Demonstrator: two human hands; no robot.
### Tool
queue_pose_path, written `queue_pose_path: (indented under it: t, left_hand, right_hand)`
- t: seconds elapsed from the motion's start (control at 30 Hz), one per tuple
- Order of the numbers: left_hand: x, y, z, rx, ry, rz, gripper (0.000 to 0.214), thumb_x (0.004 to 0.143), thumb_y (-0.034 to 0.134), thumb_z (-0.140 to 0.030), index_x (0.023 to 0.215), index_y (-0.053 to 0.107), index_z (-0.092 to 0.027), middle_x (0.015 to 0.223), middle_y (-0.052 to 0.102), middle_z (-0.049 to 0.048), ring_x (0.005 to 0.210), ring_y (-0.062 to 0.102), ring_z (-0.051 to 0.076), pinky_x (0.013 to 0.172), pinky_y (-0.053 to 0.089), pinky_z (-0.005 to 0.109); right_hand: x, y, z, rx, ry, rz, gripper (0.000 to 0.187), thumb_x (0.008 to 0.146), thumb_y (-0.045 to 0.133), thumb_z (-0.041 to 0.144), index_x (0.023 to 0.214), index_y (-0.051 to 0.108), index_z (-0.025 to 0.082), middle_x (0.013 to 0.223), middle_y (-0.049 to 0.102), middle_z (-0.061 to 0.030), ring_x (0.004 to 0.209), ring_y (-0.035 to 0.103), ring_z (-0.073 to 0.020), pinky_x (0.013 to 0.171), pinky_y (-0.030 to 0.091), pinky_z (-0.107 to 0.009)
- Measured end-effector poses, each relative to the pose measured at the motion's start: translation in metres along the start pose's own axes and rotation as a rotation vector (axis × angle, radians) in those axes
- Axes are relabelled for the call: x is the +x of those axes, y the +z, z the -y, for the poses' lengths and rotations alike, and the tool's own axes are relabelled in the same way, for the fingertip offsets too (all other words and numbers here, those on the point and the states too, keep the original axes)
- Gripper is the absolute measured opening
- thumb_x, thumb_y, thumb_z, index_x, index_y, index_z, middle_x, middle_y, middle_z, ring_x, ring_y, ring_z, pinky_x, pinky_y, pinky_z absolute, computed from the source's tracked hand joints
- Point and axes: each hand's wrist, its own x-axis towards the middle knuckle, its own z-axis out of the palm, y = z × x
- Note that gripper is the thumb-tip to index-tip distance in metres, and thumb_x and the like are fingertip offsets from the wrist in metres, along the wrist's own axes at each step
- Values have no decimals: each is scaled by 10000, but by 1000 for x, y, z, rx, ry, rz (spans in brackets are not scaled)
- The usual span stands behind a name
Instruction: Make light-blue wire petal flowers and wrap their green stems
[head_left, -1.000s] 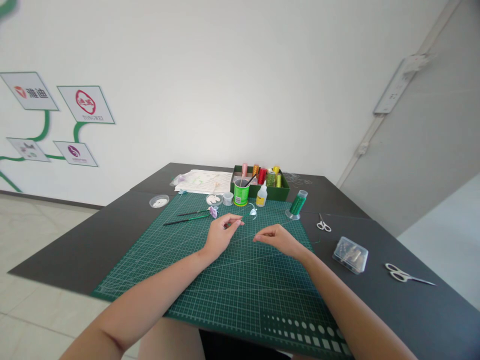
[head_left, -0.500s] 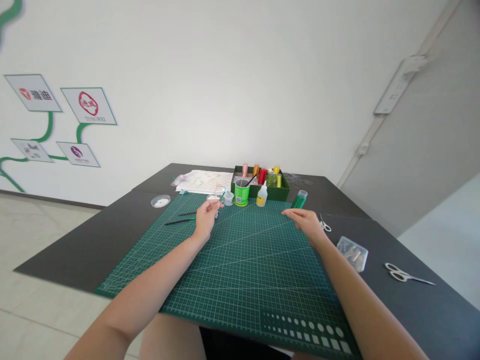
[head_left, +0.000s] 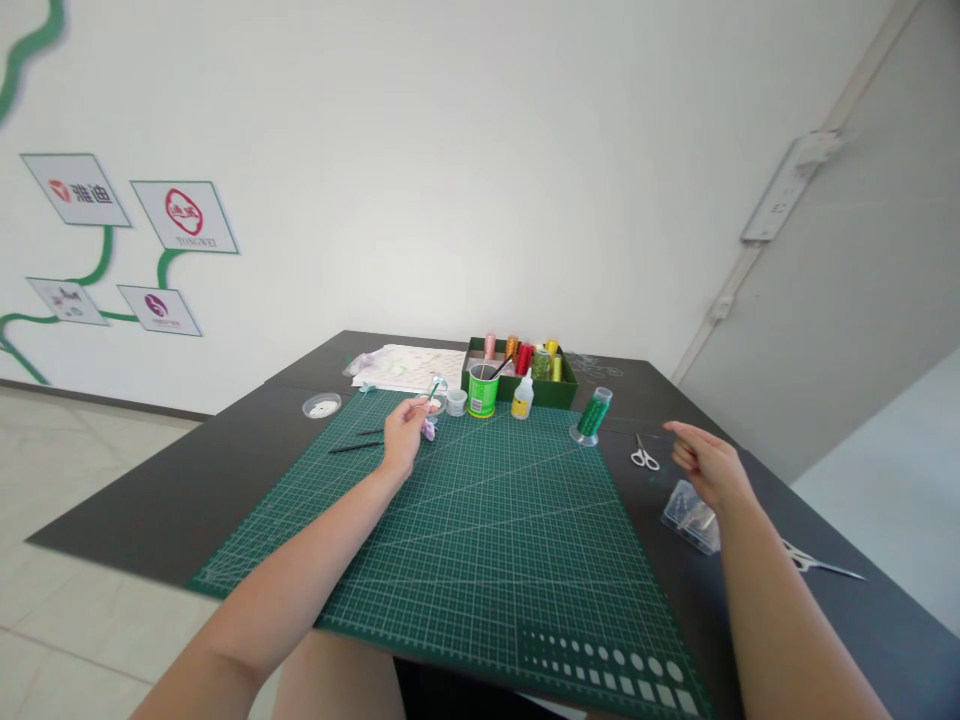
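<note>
My left hand (head_left: 405,432) is closed in a pinch above the green cutting mat (head_left: 487,510). It holds a small flower (head_left: 429,429) with pale purple petals below the fingers and a thin green stem (head_left: 434,391) pointing up. My right hand (head_left: 705,458) is raised over the black table at the right, thumb and forefinger pressed together on a thread (head_left: 649,434) so fine that it barely shows. Between the hands, a spool of green thread (head_left: 594,413) stands tilted on its clear base at the mat's right edge.
Small scissors (head_left: 645,456), a clear plastic box (head_left: 691,516) and larger scissors (head_left: 825,567) lie on the right. Along the back stand a green tin (head_left: 482,392), a glue bottle (head_left: 523,396) and a box of thread spools (head_left: 566,390). Dark tweezer-like tools (head_left: 356,447) lie at the left.
My right hand has moved right, away from the green spool to beyond the small scissors, uncovering the spool's base. My left hand has shifted slightly left and down, still holding the flower.
</note>
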Motion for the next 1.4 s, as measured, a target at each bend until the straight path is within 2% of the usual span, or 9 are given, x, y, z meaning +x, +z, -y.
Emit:
queue_pose_path:
  t: [0.23, 0.37, 0.47, 0.63, 0.77, 1.03, 1.3, 1.4]
  left_hand:
    - [7, -5, -3, 32, 28, -50, 234, 726, 719, -321, 893, 721, -156, 827, 770, 72, 707, 655, 175, 633, 485, 269]
    - [12, -9, -4, 51, 51, -88, 225, 729, 704, -302, 895, 719, -151, 805, 762, 72, 741, 653, 181, 660, 481, 271]
    - [16, -12, -4, 63, 61, -106, 234, 731, 695, -306, 905, 721, -152, 810, 759, 72, 759, 652, 186, 660, 475, 270]
    - [23, -19, -4, 76, 71, -155, 208, 731, 680, -282, 889, 719, -153, 817, 759, 70, 765, 650, 186, 653, 476, 266]
    - [32, -26, -5, 79, 92, -210, 199, 736, 672, -265, 894, 717, -151, 828, 761, 71, 790, 658, 190, 662, 480, 266]
    - [49, -41, -4, 83, 112, -317, 178, 727, 669, -251, 866, 712, -150, 811, 755, 69, 784, 659, 186, 680, 487, 271]
    - [66, -61, -5, 72, 121, -469, 127, 726, 648, -201, 827, 696, -141, 768, 736, 62, 774, 657, 179, 682, 483, 269]
    - [71, -69, -8, 62, 122, -521, 117, 732, 638, -181, 823, 692, -131, 766, 731, 66, 761, 653, 171, 684, 483, 267]
  right_hand:
    - [-1, -17, 3, -103, 9, 9, 471, 532, 770, 584, 758, 666, 184, 447, 264, 106, 423, 225, -76, 432, 174, -270]
    - [1, -25, 0, -358, 28, -45, 472, 566, 712, 563, 783, 718, 143, 408, 325, 79, 423, 281, -107, 475, 220, -296]
    - [4, -28, -3, -549, 29, -100, 346, 610, 678, 459, 742, 745, 147, 423, 444, 24, 463, 385, -158, 525, 274, -323]
    - [7, -29, -5, -710, 6, -156, 163, 669, 650, 323, 672, 725, 179, 557, 599, -51, 607, 513, -229, 612, 331, -351]
    - [8, -33, -5, -758, -6, -170, 147, 696, 630, 317, 673, 710, 196, 591, 626, -63, 647, 543, -255, 630, 350, -359]
    - [9, -41, -1, -781, 4, -183, 275, 713, 589, 385, 798, 751, 180, 505, 560, -21, 544, 503, -231, 587, 357, -353]
    - [8, -43, 2, -756, 8, -165, 261, 685, 635, 390, 754, 758, 171, 484, 549, -17, 546, 502, -232, 588, 350, -357]
    - [6, -43, 1, -724, 8, -170, 275, 679, 653, 401, 755, 761, 161, 445, 495, 2, 509, 459, -211, 564, 328, -352]
